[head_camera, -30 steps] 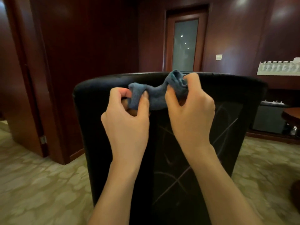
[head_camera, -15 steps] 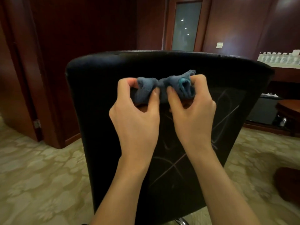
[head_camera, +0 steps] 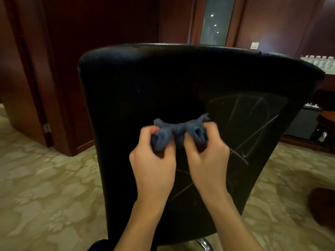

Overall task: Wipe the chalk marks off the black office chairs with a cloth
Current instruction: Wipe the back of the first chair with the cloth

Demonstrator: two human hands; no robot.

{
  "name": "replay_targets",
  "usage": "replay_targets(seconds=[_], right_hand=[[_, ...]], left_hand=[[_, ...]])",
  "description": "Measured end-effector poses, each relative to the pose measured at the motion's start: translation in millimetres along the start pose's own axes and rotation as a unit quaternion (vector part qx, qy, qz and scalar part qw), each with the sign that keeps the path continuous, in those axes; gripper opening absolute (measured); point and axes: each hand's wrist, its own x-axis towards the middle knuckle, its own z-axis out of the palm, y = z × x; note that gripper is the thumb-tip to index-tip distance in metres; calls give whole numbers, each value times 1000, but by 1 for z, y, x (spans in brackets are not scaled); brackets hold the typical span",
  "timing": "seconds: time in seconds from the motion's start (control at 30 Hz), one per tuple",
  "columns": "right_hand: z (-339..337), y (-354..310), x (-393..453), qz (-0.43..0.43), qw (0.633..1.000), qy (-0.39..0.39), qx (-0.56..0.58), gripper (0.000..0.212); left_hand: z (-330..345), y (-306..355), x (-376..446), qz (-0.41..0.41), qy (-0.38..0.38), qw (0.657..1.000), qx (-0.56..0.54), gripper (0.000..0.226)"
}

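blue-grey and bunched up, the cloth [head_camera: 178,132] sits in the middle of the frame, held against the back of the black office chair [head_camera: 145,91]. we see the left hand [head_camera: 153,164] gripping the cloth's left end, fingers curled over it and thumb tucked in from the side. the right hand [head_camera: 208,158] grips the right end the same way, its curled fingers closed round a fold of the fabric. the two hands sit just beside each other, knuckles toward us, with a short twisted stretch of cloth between them. both are a little blurred.

the chair back fills most of the picture, its top edge curving across the upper part of the frame. pale chalk marks [head_camera: 253,124] show on its right half, loops and long crossing lines to the right of the cloth, with fainter lines running lower down behind the wrists. the left half of the chair back looks plain black.

a chrome leg of the chair base [head_camera: 204,243] shows at the bottom edge. patterned beige carpet [head_camera: 45,196] covers the floor on both sides, dark red wood panelling [head_camera: 101,33] stands at upper left, and a door with a frosted glass panel [head_camera: 216,20] is at the top, right of centre.
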Motion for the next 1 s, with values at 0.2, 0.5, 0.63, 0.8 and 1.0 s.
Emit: replay_targets(seconds=[0.2, 0.5, 0.63, 0.8, 1.0], right_hand=[[-22, -31, 45, -105, 991, 77, -2, 16], [10, 43, -42, 94, 991, -31, -93, 26], [16, 65, -85, 188, 969, -99, -129, 20], [13, 55, -75, 159, 978, -96, -97, 22], [1, 1, -13, 24, 1000, 13, 0, 23]], left_hand=[[10, 43, 37, 95, -4, 994, -61, 16], [1, -46, -28, -46, -62, 997, 21, 25], [-7, -79, -62, -120, -91, 984, 99, 30], [-8, -66, -57, -98, -56, 990, 90, 22], [-5, -7, -10, 14, 11, 1000, -18, 16]])
